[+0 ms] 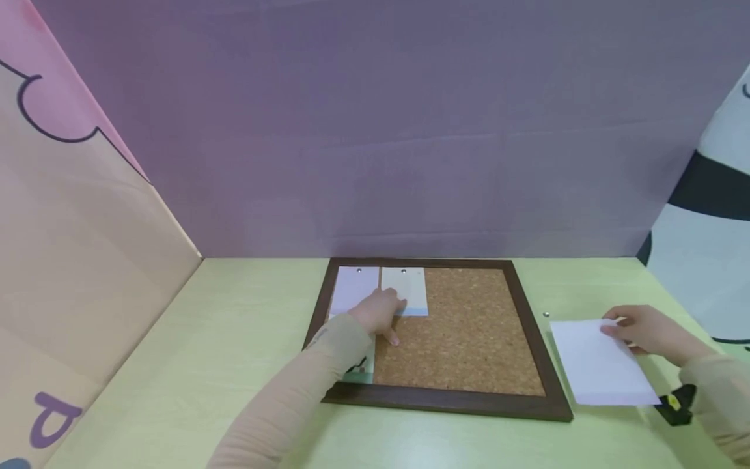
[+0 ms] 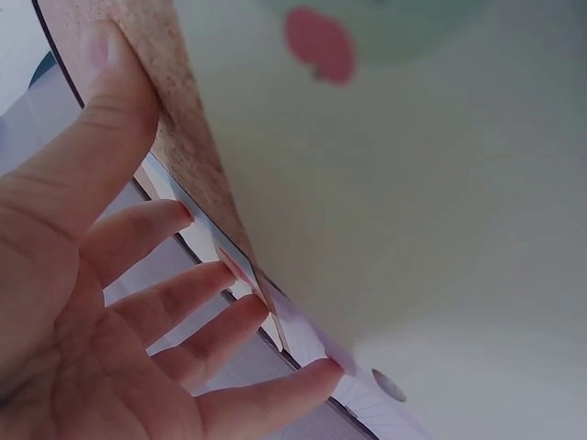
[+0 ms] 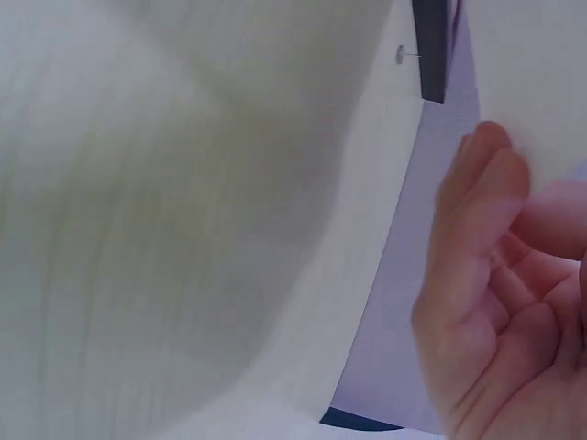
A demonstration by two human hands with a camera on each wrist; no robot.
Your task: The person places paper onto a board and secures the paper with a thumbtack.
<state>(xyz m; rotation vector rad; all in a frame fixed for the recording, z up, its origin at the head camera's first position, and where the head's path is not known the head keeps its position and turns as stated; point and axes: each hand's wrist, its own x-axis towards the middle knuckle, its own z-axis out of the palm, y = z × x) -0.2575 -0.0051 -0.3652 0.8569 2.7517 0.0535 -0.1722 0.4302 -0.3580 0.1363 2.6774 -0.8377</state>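
Observation:
My left hand point(image 1: 377, 309) reaches over the left part of a framed cork board point(image 1: 463, 332), its fingers extended across a pale note sheet point(image 1: 414, 286) with a blue lower edge. In the left wrist view that hand's fingertips point(image 2: 229, 275) lie at the sheets, thumb apart. A lilac sheet point(image 1: 356, 283) sits beside it; both have a silver pin at the top. Below, a sheet with a green lower edge point(image 1: 364, 374) is partly hidden by the left sleeve. Right of the board, my right hand point(image 1: 647, 332) pinches a whitish paper sheet point(image 1: 600, 368) between thumb and fingers.
A loose silver push pin point(image 1: 546, 314) rests on the pale table point(image 1: 246, 312) just right of the dark frame point(image 1: 530, 332). A purple-grey backdrop point(image 1: 410, 130) rises behind, with printed panels on the left and right.

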